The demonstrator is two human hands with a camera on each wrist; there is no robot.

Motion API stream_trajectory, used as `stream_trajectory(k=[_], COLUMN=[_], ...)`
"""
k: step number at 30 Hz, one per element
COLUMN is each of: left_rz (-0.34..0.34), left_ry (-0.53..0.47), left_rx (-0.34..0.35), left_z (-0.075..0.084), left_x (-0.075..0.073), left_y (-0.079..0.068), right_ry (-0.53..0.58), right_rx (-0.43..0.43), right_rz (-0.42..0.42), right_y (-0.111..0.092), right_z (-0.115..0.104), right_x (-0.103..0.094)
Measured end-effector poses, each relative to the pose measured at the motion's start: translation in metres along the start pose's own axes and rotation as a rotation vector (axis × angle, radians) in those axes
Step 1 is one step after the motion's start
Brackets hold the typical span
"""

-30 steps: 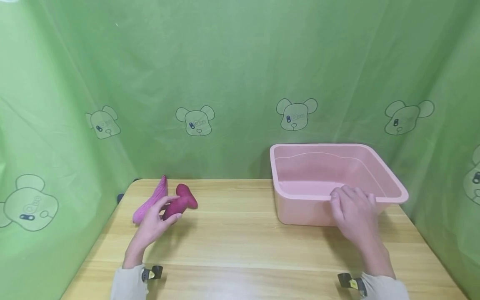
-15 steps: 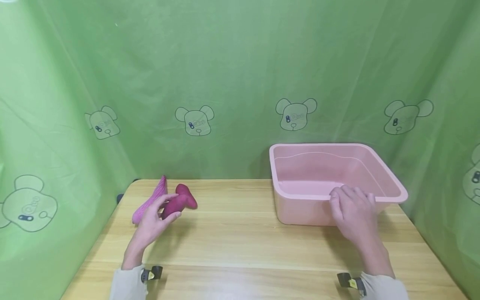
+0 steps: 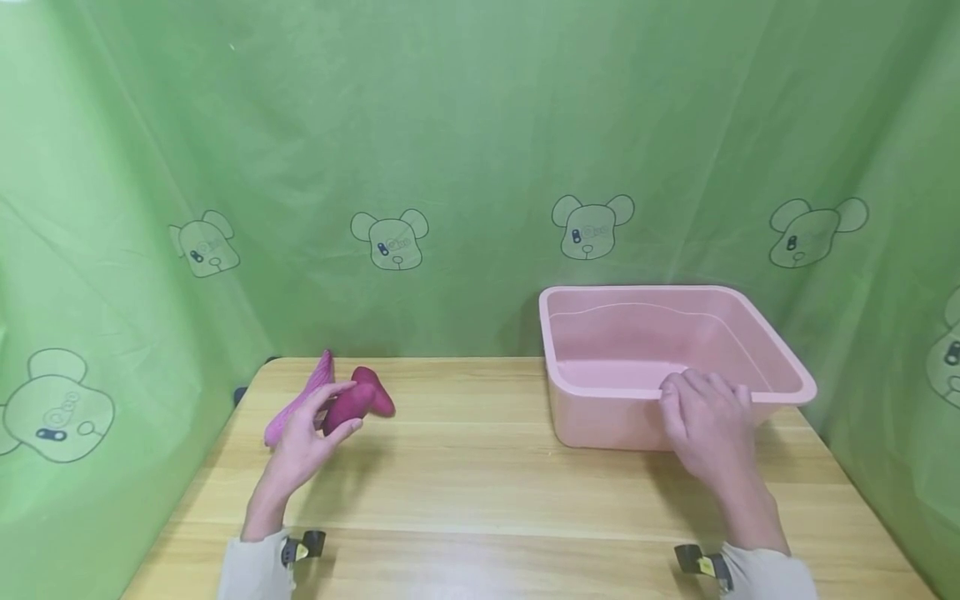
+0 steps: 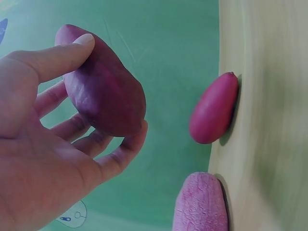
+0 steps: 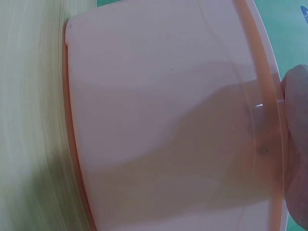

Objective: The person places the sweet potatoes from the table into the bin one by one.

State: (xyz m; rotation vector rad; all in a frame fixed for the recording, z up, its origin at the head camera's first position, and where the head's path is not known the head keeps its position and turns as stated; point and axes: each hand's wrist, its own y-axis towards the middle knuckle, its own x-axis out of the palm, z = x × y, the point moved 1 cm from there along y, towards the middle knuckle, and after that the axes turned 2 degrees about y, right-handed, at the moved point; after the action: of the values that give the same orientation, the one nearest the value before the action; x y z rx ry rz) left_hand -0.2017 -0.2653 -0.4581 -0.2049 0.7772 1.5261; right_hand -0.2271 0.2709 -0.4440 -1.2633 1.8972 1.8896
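In the head view my left hand (image 3: 300, 442) holds a dark purple sweet potato (image 3: 349, 407) at the left of the table. The left wrist view shows this sweet potato (image 4: 107, 94) between thumb and curved fingers, raised off the tabletop. Behind it lies a smooth magenta sweet potato (image 3: 380, 394). A lighter pink-purple, wrinkled long vegetable (image 3: 309, 393) rests beside the hand, its narrow end pointing away. My right hand (image 3: 712, 429) grips the near rim of a pink plastic basin (image 3: 592, 418), fingers curled over the edge; their tips are hidden in the head view.
The basin stands at the right of a light wood table (image 3: 465, 492), its inside floor visible. A green curtain (image 3: 480, 125) with printed bear heads encloses the back and both sides. A camera (image 3: 313, 544) is strapped at the left wrist, another camera (image 3: 688, 558) at the right.
My left hand and the dark sweet potato have shifted very slightly left, the sweet potato tilting a little. My right hand and the basin look unmoved.
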Motion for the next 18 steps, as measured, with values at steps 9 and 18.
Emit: stream_trajectory(k=[9, 18], left_rz=[0.021, 0.068], left_ry=[-0.018, 0.010], left_rx=[0.037, 0.122], left_z=[0.009, 0.015], left_x=[-0.003, -0.004], left_y=[0.000, 0.001], right_ry=[0.003, 0.006], right_rx=[-0.005, 0.012], right_rz=[0.007, -0.001], right_y=[0.000, 0.000], right_z=[0.000, -0.001], right_x=[0.001, 0.001])
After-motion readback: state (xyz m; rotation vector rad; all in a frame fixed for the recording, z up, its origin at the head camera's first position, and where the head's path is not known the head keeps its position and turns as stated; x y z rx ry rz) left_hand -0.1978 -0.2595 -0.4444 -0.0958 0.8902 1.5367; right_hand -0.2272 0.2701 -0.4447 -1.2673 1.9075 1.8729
